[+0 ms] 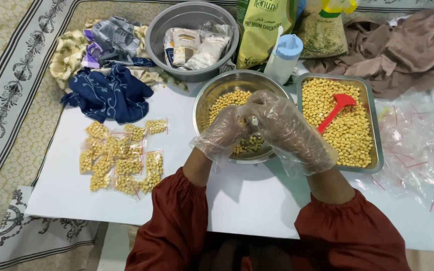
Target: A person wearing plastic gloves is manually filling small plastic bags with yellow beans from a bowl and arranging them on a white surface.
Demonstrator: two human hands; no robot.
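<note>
Hands in clear plastic gloves, left hand (224,131) and right hand (287,131), meet curled over the round steel bowl of chickpeas (212,98); what they pinch cannot be made out. Beside it: rectangular steel tray (373,130), red plastic scoop (335,111), small filled packets (121,158), white tabletop (177,110).

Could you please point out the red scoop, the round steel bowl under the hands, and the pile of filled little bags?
red scoop (338,107): head view, on its handle.
round steel bowl (208,98): head view, left rim.
pile of filled little bags (121,159): head view, middle bag.

Blue patterned cloth (107,94) bunched up top left, grey bowl (157,31) holding white packets (193,47), brown cloth (403,50) far right, blue-capped bottle (283,57) standing behind.
</note>
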